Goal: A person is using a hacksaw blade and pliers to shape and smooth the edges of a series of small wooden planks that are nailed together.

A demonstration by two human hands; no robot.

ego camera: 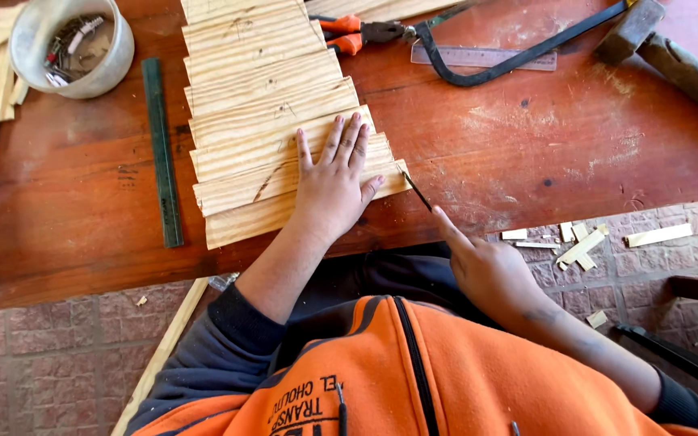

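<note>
Left hand (334, 182) lying flat, fingers spread, pressing overlapped pale pine slats (272, 121) on red-brown wooden table (567, 137). Right hand (482, 262) pinching thin dark pencil (417, 191), tip pointing up-left, touching slat corner; slats' long axes running left-right, slightly tilted.

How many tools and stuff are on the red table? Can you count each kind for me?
Overlapping pale wooden slats under the left hand: 9 showing
Rulers, dark green and clear: 2
Orange-handled pliers: 1
Black hacksaw: 1
Wooden-handled hammer: 1
Round white tub of screws: 1
Thin pencil in the right hand: 1
Total: 16
</note>
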